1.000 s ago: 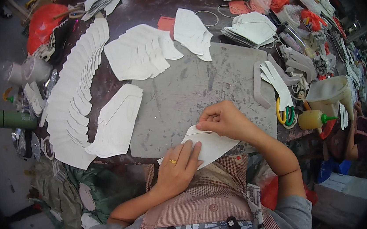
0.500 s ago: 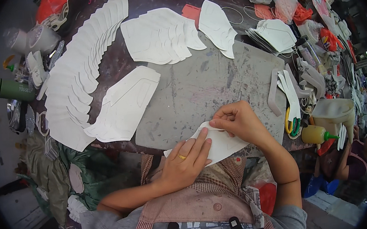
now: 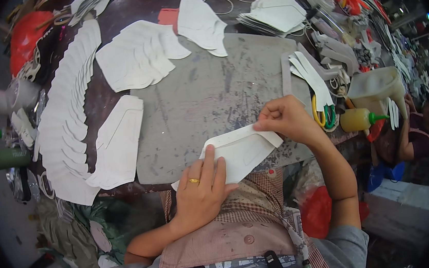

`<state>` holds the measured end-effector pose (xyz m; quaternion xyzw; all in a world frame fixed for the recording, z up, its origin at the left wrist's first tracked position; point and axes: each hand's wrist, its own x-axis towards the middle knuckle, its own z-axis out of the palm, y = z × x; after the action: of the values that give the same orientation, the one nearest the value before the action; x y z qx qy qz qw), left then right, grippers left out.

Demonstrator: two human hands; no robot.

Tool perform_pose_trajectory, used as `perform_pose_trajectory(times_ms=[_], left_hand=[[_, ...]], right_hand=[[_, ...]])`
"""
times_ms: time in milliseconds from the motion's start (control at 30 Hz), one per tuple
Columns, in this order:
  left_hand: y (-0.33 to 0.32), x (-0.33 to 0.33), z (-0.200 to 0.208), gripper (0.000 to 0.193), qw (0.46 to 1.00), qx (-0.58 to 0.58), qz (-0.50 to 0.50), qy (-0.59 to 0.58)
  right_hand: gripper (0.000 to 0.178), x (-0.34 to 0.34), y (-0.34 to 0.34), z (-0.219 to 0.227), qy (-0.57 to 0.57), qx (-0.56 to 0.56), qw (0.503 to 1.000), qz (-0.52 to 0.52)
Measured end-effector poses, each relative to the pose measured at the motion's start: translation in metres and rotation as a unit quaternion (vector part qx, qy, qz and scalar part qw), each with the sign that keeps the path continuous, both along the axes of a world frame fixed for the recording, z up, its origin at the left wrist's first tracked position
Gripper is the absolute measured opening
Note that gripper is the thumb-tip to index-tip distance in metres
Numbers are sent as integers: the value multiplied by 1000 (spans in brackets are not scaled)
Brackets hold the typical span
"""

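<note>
A white cut piece, like a shoe-upper part, lies at the near edge of the grey work board. Along its far edge runs a narrow white strip; whether it is separate or a folded edge, I cannot tell. My left hand rests on the piece's left part with fingers stretched, one fingertip on the strip's left end. My right hand is closed in a pinch on the strip's right part. A similar white piece lies left of the board.
A long overlapping row of white pieces curves along the left, with further overlapping pieces at the back. On the right are curved white strips, scissors with yellow and green handles and a yellow squeeze bottle. A green flask lies far left.
My right hand has moved right and slightly up, away from the left hand. More of the strip shows between them. The whole view has shifted, moving the table things leftward.
</note>
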<state>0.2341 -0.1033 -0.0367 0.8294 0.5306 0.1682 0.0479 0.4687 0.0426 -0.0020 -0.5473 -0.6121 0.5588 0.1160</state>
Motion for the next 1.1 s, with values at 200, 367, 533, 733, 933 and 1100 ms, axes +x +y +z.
perform_pose_trajectory(times_ms=[200, 367, 533, 733, 933, 1100], left_hand=[[5, 12, 7, 75, 998, -1, 23, 54], [15, 32, 22, 80, 994, -70, 54, 61], [26, 59, 2, 88, 997, -40, -69, -24], [21, 63, -3, 98, 997, -52, -56, -22], [25, 76, -5, 98, 997, 14, -33, 73], [39, 78, 16, 73, 996, -61, -37, 45]], right_hand=[[20, 3, -2, -4, 7, 6, 1000, -3], [20, 7, -11, -24, -2, 157, 987, 35], [19, 9, -19, 5, -53, 134, 989, 24], [11, 37, -41, -11, 68, 51, 996, -41], [20, 34, -47, -12, -68, 184, 980, 39], [15, 33, -65, 1, -116, 322, 938, 49]])
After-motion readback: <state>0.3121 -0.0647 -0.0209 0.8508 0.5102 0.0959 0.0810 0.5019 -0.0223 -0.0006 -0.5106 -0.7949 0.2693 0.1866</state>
